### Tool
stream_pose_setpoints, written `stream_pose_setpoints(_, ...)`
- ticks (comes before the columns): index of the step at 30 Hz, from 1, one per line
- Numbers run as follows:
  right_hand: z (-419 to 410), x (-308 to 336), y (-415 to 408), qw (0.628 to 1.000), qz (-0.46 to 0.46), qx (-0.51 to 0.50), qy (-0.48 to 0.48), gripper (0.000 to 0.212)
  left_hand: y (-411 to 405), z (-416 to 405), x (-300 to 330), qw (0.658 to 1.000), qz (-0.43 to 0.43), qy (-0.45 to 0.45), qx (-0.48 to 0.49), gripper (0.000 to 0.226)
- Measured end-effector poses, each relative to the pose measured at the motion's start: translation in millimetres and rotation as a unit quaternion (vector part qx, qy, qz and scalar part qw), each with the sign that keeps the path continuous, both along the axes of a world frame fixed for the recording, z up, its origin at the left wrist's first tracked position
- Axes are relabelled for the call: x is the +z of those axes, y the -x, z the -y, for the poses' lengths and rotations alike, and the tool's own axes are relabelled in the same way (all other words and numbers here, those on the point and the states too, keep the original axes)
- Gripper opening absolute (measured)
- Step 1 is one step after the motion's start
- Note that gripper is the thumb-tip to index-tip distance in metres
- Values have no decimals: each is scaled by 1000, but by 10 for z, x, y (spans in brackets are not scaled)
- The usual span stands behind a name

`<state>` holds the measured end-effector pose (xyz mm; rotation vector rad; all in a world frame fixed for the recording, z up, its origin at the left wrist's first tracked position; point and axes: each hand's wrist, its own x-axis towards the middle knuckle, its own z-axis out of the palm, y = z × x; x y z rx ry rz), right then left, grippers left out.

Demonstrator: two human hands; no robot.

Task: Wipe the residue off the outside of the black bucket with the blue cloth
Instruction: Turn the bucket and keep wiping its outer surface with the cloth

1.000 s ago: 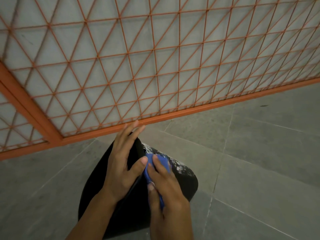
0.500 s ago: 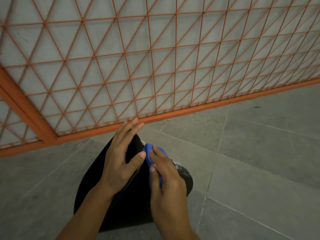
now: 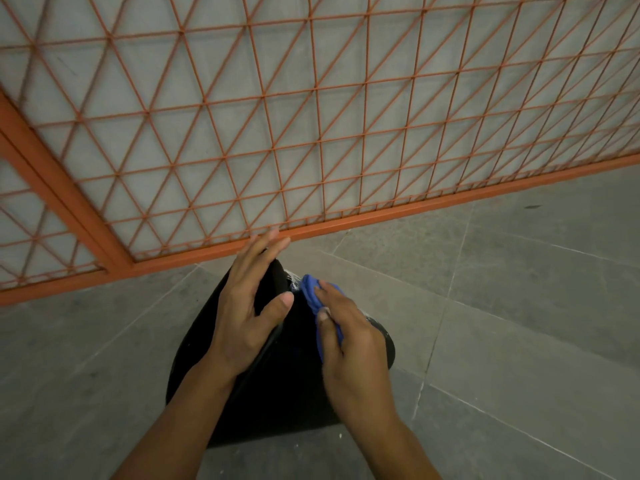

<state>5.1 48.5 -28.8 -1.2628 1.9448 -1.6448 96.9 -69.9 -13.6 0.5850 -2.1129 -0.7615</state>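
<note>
Fence panel [image 3: 311, 116], orange frame with triangular wire mesh, runs along the far side of the scene above a grey tiled floor [image 3: 519, 306]; we list both as surroundings only.

Black bucket [image 3: 277, 386], the task's main thing, lies low at the near centre of the floor, its outer wall turned up toward us. Most of the wall we can see reads plain black. White residue [image 3: 375, 323] shows in two spots: a small patch at the far end beside the cloth, and a strip along the right edge just past the right hand. We cannot see the underside or the wall hidden beneath the hands.

Left hand [image 3: 247, 306], fingers straight, lies flat on the left part of the wall; its grip is wide and holds nothing, and we judge it to be steadying the bucket.

Right hand [image 3: 349, 341], grip narrow, pinches the cloth and presses it to the wall.

Blue cloth [image 3: 310, 294], bunched small, sits against the far patch of residue.

Progress, as we judge it: wiping under way, not finished; the visible white marks are left to clear.
</note>
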Motion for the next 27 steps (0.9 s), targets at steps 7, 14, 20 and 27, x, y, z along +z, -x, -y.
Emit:
stream_pose_setpoints(7, -21, -10, -98, 1000, -14, 14, 15, 38, -24, -16, -22, 1000, -7, -5, -7, 78)
stream_pose_setpoints(14, -97, -23, -233, 999, 12, -18, 34, 40, 7, -51, -17, 1000, 6, 14, -24, 81)
stream_pose_setpoints(20, -53, -94, -154, 997, 49, -37, 39, 38, 15, -12, -7, 1000, -5, 5, -5, 81)
stream_pose_setpoints(27, 24, -271, -88, 997, 27, -63, 43, 39, -96, 45, -45, 999, -29, -16, -3, 69)
